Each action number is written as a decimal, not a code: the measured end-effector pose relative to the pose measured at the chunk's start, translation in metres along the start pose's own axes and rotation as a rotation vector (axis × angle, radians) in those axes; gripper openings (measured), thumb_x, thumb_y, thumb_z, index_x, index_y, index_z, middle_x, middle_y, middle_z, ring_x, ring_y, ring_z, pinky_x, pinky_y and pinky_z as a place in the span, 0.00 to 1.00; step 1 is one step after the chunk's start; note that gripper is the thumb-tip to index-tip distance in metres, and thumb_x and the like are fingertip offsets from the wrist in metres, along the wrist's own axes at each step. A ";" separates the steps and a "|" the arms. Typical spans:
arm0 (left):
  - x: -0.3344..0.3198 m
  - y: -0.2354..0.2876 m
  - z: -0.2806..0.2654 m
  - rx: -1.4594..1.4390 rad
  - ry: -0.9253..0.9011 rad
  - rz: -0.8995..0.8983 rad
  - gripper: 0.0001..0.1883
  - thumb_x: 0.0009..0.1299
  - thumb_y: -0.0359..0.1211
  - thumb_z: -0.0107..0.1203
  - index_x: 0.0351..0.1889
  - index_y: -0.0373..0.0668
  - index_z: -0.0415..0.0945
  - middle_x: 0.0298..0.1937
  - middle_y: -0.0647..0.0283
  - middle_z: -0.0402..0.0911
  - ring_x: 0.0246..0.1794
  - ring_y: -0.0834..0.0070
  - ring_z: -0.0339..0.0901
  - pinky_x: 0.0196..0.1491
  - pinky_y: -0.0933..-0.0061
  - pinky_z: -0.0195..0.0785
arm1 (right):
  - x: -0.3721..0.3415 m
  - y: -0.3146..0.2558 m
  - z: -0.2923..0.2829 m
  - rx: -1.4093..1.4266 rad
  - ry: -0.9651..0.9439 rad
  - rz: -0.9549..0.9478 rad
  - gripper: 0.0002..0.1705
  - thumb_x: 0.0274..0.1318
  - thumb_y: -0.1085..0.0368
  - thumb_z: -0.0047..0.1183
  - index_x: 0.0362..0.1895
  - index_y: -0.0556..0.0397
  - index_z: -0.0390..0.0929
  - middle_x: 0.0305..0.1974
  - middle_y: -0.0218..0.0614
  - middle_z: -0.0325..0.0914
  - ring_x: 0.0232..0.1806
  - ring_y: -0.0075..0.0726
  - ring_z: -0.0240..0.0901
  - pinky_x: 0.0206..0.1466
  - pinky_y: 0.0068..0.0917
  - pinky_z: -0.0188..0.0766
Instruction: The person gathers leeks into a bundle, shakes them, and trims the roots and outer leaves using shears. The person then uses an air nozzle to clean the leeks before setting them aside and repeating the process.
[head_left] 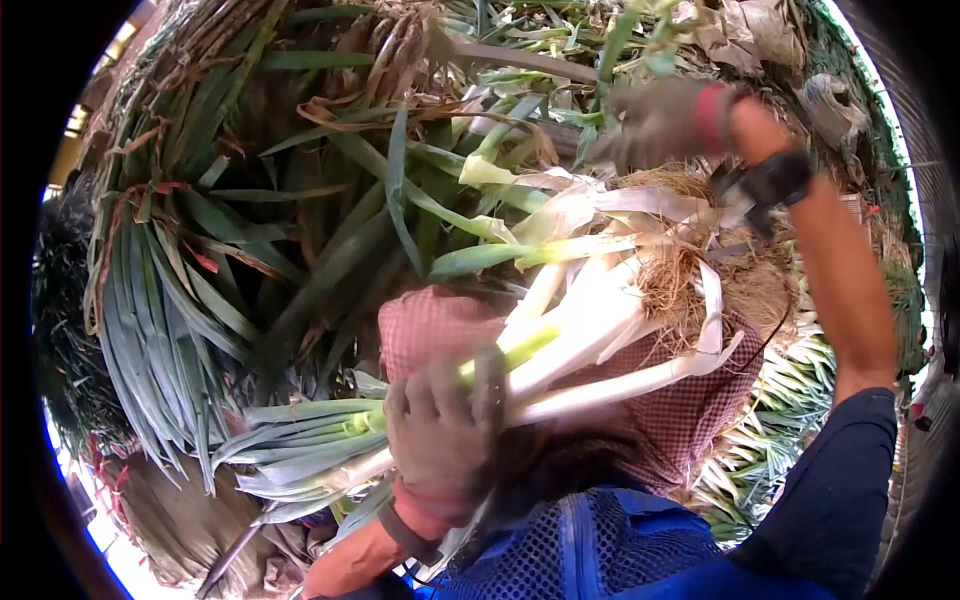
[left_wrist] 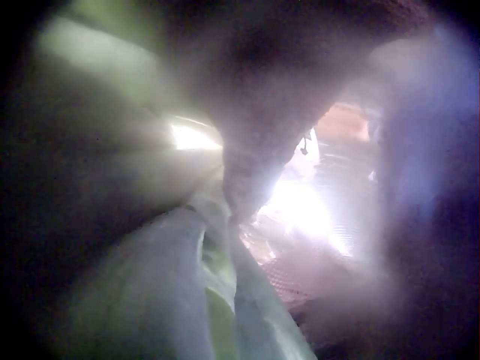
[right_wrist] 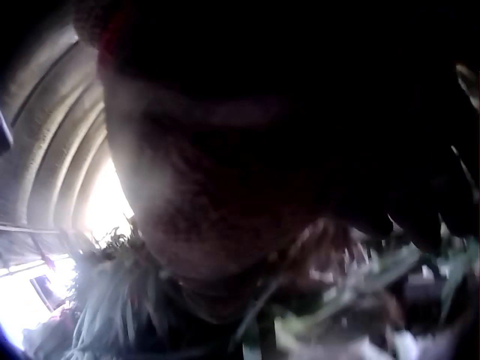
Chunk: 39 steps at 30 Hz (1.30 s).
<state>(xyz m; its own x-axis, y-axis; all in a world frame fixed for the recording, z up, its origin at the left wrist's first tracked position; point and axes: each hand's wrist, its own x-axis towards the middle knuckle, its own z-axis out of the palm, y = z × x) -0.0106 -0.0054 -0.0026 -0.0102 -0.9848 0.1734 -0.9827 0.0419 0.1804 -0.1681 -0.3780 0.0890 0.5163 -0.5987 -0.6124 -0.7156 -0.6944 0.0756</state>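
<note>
My gloved left hand grips a bunch of leeks across the lap, fingers wrapped over the stalks. Their white shanks and tangled brown roots point right, and the green leaves fan out to the left. In the left wrist view, pale leek leaves run close below the dark glove. My gloved right hand, blurred, is raised beyond the roots, over scattered leaf scraps. The right wrist view shows its fingers as dark shapes, apart at the tips, with nothing visible held in them.
A large heap of long green leek leaves fills the left and far side. Peeled scraps lie at the back. A checkered cloth covers the lap. More leeks are laid at the right, near a green mesh edge.
</note>
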 end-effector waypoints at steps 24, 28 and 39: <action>0.000 -0.004 0.005 0.047 -0.008 0.031 0.25 0.72 0.38 0.58 0.67 0.50 0.78 0.55 0.52 0.74 0.50 0.56 0.75 0.55 0.46 0.74 | -0.018 0.277 -0.055 -0.164 0.918 0.771 0.33 0.62 0.65 0.62 0.72 0.41 0.72 0.64 0.55 0.79 0.63 0.59 0.81 0.65 0.49 0.82; 0.003 -0.004 0.009 0.065 -0.006 0.033 0.24 0.72 0.37 0.57 0.67 0.50 0.78 0.56 0.52 0.74 0.50 0.56 0.76 0.54 0.46 0.75 | 0.032 0.145 -0.030 -0.107 0.542 0.236 0.44 0.57 0.68 0.67 0.77 0.37 0.66 0.69 0.53 0.75 0.66 0.55 0.79 0.66 0.47 0.81; 0.005 -0.004 0.005 0.046 0.001 0.083 0.24 0.71 0.35 0.59 0.66 0.50 0.79 0.55 0.51 0.75 0.47 0.56 0.77 0.51 0.45 0.75 | 0.043 0.046 0.150 0.088 -0.066 -0.207 0.20 0.61 0.61 0.65 0.59 0.41 0.86 0.53 0.51 0.88 0.57 0.57 0.86 0.64 0.46 0.80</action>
<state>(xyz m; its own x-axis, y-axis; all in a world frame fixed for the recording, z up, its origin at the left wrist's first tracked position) -0.0076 -0.0112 -0.0075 -0.0915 -0.9782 0.1865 -0.9860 0.1152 0.1208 -0.2492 -0.3756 -0.0523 0.6268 -0.4177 -0.6577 -0.6372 -0.7606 -0.1242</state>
